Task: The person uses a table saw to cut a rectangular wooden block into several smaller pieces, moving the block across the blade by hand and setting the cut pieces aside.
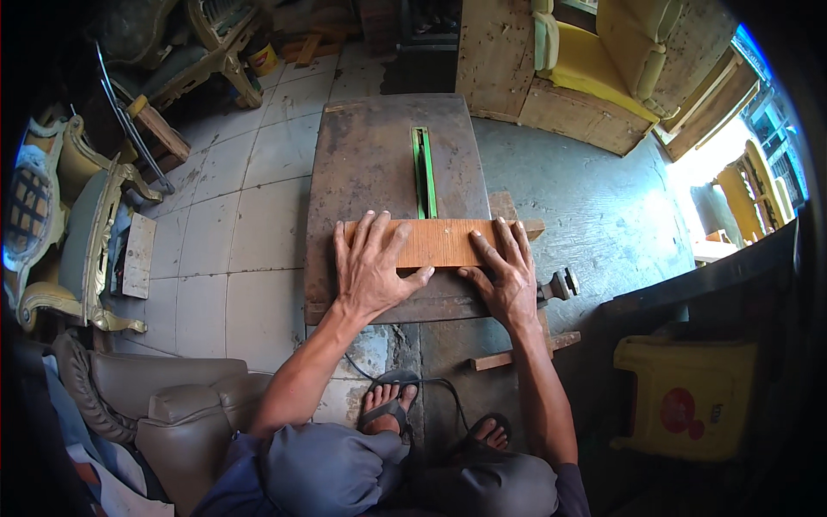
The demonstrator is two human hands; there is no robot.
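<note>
While the person sits before a low work table (pixel 379 146), both hands rest on 1 flat reddish-brown wooden board (pixel 444 243), which lies crosswise on the near half of the tabletop. The left hand (pixel 370 269) is spread over the left end of the board, with its thumb pointing inward at the near edge. The right hand (pixel 506 274) lies over the right part, its fingers extended forward and its thumb also at the near edge. Whether the 2 hands pinch the board or only press upon it, I cannot tell. Just beyond the board, a narrow green-edged slot (pixel 425 177) runs toward the far side of the table. A dark metal fitting (pixel 560 285) stands out beside the right hand. At the right is a yellow plastic stool (pixel 685 396); at the left, a gilded armchair (pixel 79 224).
</note>
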